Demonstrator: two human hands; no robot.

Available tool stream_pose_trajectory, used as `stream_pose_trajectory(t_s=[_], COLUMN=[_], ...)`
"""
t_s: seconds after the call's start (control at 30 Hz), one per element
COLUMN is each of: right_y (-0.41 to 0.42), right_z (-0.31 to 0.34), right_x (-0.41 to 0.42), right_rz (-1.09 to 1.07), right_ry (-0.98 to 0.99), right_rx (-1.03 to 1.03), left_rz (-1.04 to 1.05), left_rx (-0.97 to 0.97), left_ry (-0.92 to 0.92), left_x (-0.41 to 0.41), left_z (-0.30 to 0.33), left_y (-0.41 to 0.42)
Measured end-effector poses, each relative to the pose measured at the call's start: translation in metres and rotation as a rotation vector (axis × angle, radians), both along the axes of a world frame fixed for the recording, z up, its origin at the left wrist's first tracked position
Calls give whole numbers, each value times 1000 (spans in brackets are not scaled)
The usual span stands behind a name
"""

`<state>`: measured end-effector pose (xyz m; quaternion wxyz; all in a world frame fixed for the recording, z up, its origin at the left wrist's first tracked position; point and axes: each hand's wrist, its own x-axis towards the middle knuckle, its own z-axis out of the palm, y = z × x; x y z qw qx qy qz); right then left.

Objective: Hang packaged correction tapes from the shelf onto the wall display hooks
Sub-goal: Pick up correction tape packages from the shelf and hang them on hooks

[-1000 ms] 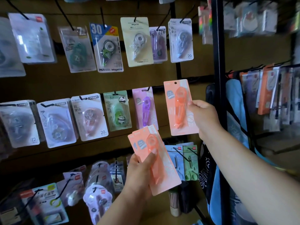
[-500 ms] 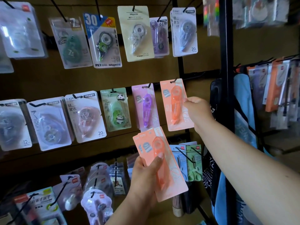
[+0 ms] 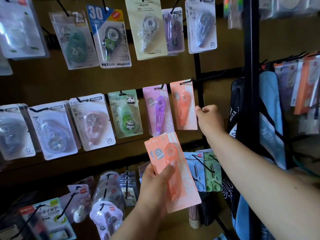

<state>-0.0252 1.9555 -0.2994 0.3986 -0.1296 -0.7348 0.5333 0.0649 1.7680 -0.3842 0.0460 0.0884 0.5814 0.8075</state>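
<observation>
Your right hand (image 3: 208, 118) has slid the orange carded correction tape (image 3: 184, 106) onto the black wire hook (image 3: 186, 81), fingers now loosely curled beside its edge; your left hand (image 3: 156, 181) pinches the remaining orange packs (image 3: 180, 184), next to hang.

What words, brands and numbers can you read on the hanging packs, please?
"30", "PET", "bilgon": blue-topped pack.
"20": grey pack, top row.
"20": pink pack, middle row.
"12": clear pack, far left.
"COR", cut off: orange packs in left hand.
Other print is too small or blurred.
</observation>
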Motion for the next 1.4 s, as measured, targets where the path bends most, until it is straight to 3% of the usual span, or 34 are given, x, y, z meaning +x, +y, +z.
stream_pose_trajectory(t_s=[0.1, 0.2, 0.33, 0.73, 1.0, 1.23, 1.4], right_y=[-11, -32, -47, -50, -43, -16, 3], right_z=[-19, -41, -61, -60, -63, -19, 39], right_x=[30, 67, 97, 102, 91, 81, 77], right_rz=[134, 427, 570, 596, 593, 443, 350], right_ry=[64, -72, -157, -206, -142, 110, 228], right_rx=[-19, -156, -183, -215, -401, -314, -250], left_rz=[18, 23, 23, 31, -2, 147, 118], left_rx=[-6, -17, -5, -13, 57, -21, -40], left_ry=[-1, 4, 39, 82, 6, -37, 2], left_x=[-1, -1, 1, 1, 5, 1, 3], left_z=[-2, -3, -1, 0, 3, 4, 6], left_y=[3, 6, 9, 10, 8, 5, 5])
